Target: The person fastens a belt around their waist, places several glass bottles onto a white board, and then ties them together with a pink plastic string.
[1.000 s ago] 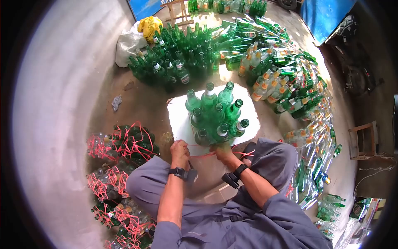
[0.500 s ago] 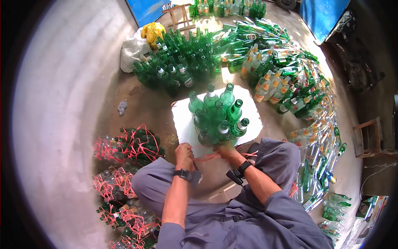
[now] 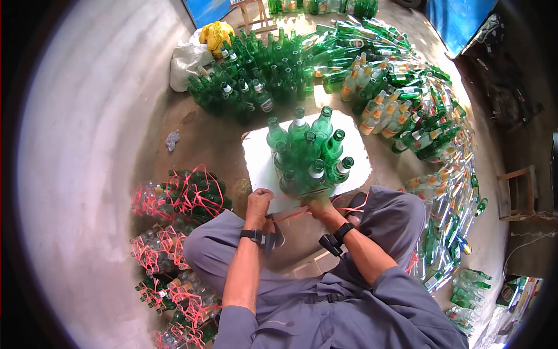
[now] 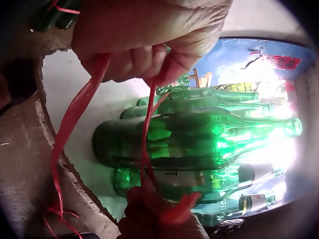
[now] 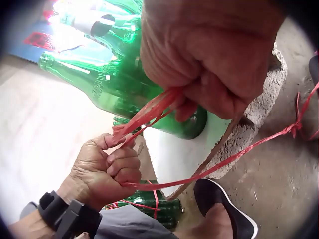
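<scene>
Green bottles point(image 3: 311, 152) stand upright near the left hand point(image 3: 258, 203) and right hand point(image 3: 317, 205), both clamped on red twine point(image 5: 152, 110).

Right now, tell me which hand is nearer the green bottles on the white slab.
Right: the right hand is at the near side of the green bottles; the left hand is farther out to their left.

bright glare behind bottles point(image 4: 199, 139), dark curved edges, wide-angle distortion, soft close-up blur
</scene>
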Available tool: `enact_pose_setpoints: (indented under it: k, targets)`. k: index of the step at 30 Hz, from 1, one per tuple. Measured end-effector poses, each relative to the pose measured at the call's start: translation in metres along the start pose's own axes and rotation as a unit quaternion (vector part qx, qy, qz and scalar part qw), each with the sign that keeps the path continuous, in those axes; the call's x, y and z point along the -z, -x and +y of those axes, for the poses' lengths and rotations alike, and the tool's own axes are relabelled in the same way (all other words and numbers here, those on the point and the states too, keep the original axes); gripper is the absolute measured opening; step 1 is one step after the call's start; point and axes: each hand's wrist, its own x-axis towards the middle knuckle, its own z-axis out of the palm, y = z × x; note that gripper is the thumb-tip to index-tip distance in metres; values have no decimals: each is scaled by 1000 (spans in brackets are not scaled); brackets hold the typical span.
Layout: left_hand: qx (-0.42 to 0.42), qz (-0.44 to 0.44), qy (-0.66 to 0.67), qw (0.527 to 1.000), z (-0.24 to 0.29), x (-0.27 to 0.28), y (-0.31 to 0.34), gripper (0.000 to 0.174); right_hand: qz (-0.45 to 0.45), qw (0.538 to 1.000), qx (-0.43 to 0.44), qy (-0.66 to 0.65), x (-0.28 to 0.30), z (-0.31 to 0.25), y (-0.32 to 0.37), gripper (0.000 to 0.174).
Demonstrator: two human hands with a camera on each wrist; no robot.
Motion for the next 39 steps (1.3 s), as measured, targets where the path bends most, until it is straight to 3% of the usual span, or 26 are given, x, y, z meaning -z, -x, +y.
enact_pose_setpoints:
  k: [1, 2, 3, 4, 5, 6, 7, 8, 9, 10, 11, 13, 16, 19, 20, 21, 22, 23, 25, 29, 30, 31, 32, 36, 38, 39]
  targets:
    - [1, 1, 0, 1000, -8, 0, -4, 9, 6, 1000, -29, -6, 0, 0, 1, 15]
    - [-58, 3, -78, 995, -16, 0, -8, 13, 4, 1000, -30, -6, -1, 2, 2, 15]
    - [-116, 5, -155, 981, -22, 0, -8, 17, 7, 999, 31, 12, -2, 15, -3, 15]
    - [-114, 7, -155, 981, -22, 0, -7, 17, 9, 995, 91, 28, -3, 29, -9, 16]
    - [-114, -3, -195, 974, -20, -2, -6, 19, 7, 996, 89, 27, -1, 45, -19, 16]
    - [-114, -14, -234, 965, -19, -4, -4, 22, 5, 955, 251, 160, 4, 65, -29, 18]
    - [-112, -12, -235, 965, -22, -6, -5, 22, 3, 869, 403, 286, 5, 67, -30, 20]
    - [-139, -19, -190, 972, -24, -9, -6, 22, 2, 870, 403, 284, 3, 70, -30, 20]
    - [-167, -26, -144, 975, -25, -13, -8, 22, -9, 949, 256, 184, 2, 57, -22, 20]
    - [-166, -26, -144, 975, -21, -17, -5, 22, -19, 992, 98, 78, 2, 44, -14, 20]
    - [-165, -36, -121, 978, -13, -22, 2, 21, -19, 992, 97, 77, 1, 29, -6, 20]
    - [-162, -48, -97, 981, -8, -27, 8, 21, 0, 999, -47, -15, -2, 5, 5, 20]
    - [-114, -39, -99, 988, -11, -33, 10, 25, 10, 999, -34, -22, -4, 2, 9, 21]
    - [-160, 28, -125, 979, -9, -39, 12, 21, 3, 1000, 3, -16, -4, 11, 5, 22]
    - [-88, 19, -16, 996, -7, -40, 12, 19, 2, 1000, 2, -16, -4, 16, 3, 22]
    - [-15, 9, 94, 995, -7, -40, 11, 18, 0, 996, 80, 47, -5, 20, 3, 23]
    - [-13, 8, 94, 995, -6, -40, 9, 18, -1, 981, 158, 111, -5, 22, 3, 23]
    - [35, -4, 162, 986, -4, -39, 6, 16, 0, 981, 157, 112, -4, 25, 2, 23]
    - [86, -17, 229, 969, -6, -38, -1, 15, -13, 993, 39, 109, -5, 5, 11, 23]
    - [81, -13, 230, 970, -21, -41, -6, 13, -1, 981, 107, 164, 7, 31, -10, 21]
    - [56, 8, 215, 975, -15, -44, -4, 13, -10, 927, 244, 284, 14, 25, -19, 21]
    - [56, 5, 214, 975, -10, -44, -2, 13, -20, 840, 371, 396, 20, 19, -26, 20]
    - [73, -2, 214, 974, -7, -42, 4, 14, -31, 900, 267, 343, 21, 18, -21, 20]
    - [80, -5, 222, 972, -2, -41, 10, 16, -6, 918, 259, 300, 18, 23, -21, 20]
    - [85, -18, 236, 968, -8, -38, 4, 16, -8, 968, 150, 199, 14, 23, -12, 21]
    - [93, -31, 249, 964, -6, -38, 4, 16, -5, 968, 154, 198, 12, 19, -8, 21]
